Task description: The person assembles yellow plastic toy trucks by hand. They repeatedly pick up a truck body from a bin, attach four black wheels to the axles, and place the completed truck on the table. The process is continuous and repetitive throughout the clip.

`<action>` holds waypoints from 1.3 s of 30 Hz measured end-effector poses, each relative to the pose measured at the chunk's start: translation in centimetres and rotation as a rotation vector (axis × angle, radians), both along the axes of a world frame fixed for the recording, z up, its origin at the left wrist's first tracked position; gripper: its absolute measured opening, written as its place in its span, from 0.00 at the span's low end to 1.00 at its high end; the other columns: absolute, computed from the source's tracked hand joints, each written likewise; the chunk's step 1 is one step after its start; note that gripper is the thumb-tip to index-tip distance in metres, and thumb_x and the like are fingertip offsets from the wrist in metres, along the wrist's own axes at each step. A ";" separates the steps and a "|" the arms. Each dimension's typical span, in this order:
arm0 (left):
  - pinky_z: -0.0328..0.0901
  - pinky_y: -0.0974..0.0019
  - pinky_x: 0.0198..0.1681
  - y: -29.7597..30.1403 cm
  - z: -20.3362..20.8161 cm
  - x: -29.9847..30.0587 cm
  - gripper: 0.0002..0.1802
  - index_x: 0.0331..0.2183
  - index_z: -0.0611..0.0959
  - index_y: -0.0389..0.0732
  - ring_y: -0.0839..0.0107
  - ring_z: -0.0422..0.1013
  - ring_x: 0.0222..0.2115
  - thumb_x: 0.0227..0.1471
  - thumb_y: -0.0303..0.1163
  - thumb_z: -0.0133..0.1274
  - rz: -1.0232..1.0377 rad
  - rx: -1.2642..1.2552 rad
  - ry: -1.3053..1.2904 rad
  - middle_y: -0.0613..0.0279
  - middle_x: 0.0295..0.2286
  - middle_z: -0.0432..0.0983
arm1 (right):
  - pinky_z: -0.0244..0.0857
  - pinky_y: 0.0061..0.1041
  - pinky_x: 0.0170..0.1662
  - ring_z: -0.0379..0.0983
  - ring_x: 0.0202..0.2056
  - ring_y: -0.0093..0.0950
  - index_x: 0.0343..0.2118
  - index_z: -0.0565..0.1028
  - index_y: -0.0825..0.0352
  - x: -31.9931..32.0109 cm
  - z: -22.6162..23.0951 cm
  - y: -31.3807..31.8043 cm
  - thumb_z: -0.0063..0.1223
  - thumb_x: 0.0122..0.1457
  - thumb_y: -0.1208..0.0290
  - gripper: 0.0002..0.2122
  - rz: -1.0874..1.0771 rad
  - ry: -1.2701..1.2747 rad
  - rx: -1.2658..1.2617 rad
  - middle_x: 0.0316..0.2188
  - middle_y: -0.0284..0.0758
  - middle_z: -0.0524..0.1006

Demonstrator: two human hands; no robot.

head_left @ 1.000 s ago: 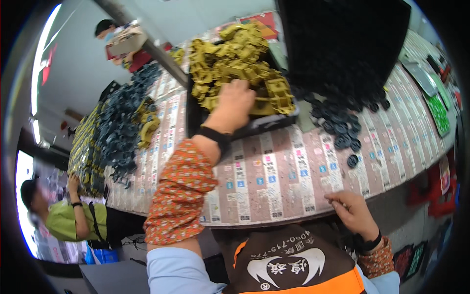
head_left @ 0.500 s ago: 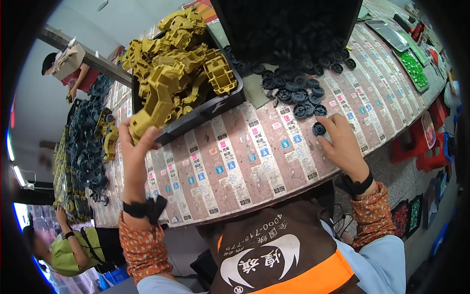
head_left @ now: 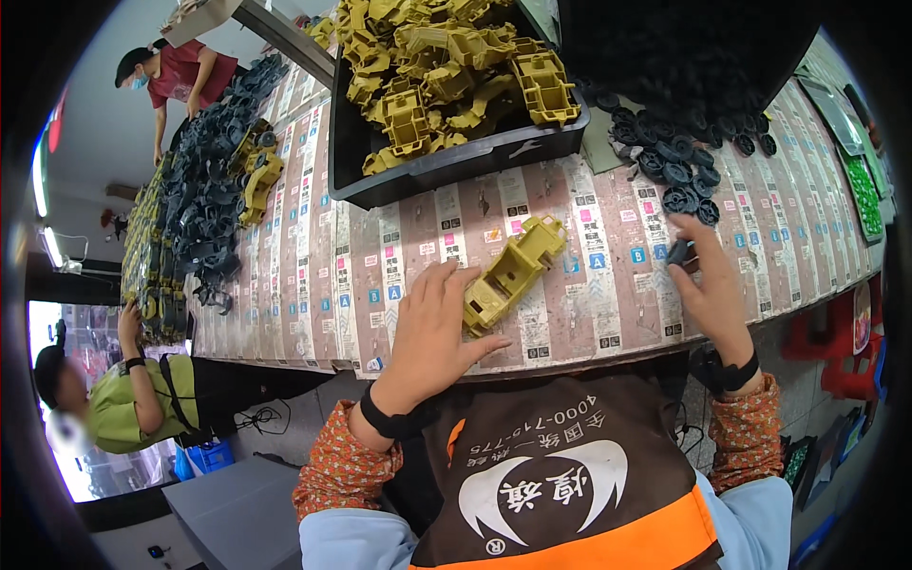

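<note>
A yellow plastic toy vehicle body (head_left: 514, 273) sits at a slant over the table in front of me, its hollow side showing. My left hand (head_left: 429, 328) grips its near left end between thumb and fingers. My right hand (head_left: 714, 290) pinches a small black toy wheel (head_left: 678, 253) at the fingertips, to the right of the body. Just beyond that hand lies a loose pile of black wheels (head_left: 676, 171). A black bin (head_left: 456, 179) heaped with yellow bodies (head_left: 442, 57) stands beyond my left hand.
A large dark container (head_left: 655, 47) holds more black parts at the back. Dark grey parts (head_left: 204, 204) are heaped at the left, where two other people work. A tray of green pieces (head_left: 860, 195) lies at the far right. The table's front edge (head_left: 589, 364) curves before me.
My left hand has brought the yellow body from the bin's edge to the table in front of me. My right hand has drawn the wheel away from the pile. The view has shifted left.
</note>
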State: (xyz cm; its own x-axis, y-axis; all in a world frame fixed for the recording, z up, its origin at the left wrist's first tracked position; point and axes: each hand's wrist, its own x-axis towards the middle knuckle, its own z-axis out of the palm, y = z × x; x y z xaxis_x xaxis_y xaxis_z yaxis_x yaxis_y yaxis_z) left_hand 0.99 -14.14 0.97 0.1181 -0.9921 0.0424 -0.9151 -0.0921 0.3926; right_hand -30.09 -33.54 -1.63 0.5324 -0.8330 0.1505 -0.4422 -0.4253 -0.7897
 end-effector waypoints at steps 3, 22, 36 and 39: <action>0.60 0.47 0.59 -1.3 0.7 0.3 0.47 0.62 0.66 0.38 0.43 0.65 0.56 0.46 0.45 0.70 -0.054 -0.075 0.065 0.44 0.55 0.69 | 0.65 0.38 0.52 0.70 0.48 0.45 0.54 0.71 0.70 -0.7 -1.1 -0.1 0.55 0.55 0.83 0.21 0.058 0.230 -0.316 0.50 0.45 0.74; 0.75 0.69 0.36 -3.8 -0.6 -1.7 0.39 0.62 0.67 0.47 0.71 0.73 0.41 0.61 0.62 0.51 0.401 0.218 1.712 0.64 0.42 0.72 | 0.67 0.39 0.53 0.68 0.50 0.48 0.56 0.70 0.70 -2.1 -0.6 0.6 0.51 0.55 0.85 0.23 0.190 0.412 -0.296 0.51 0.48 0.71; 0.73 0.64 0.47 -1.6 -1.3 -8.5 0.42 0.61 0.57 0.43 0.70 0.72 0.48 0.59 0.50 0.61 0.355 0.002 1.658 0.58 0.50 0.68 | 0.64 0.24 0.59 0.68 0.53 0.19 0.63 0.66 0.70 6.8 1.3 6.0 0.47 0.66 0.80 0.22 0.339 -0.626 0.710 0.54 0.32 0.71; 0.70 0.64 0.52 -1.5 -1.8 -8.4 0.42 0.62 0.55 0.44 0.69 0.69 0.51 0.59 0.44 0.63 0.347 -0.050 1.570 0.57 0.52 0.67 | 0.63 0.24 0.59 0.68 0.53 0.20 0.63 0.66 0.70 6.7 1.0 6.2 0.47 0.66 0.81 0.22 0.343 -0.611 0.728 0.54 0.32 0.71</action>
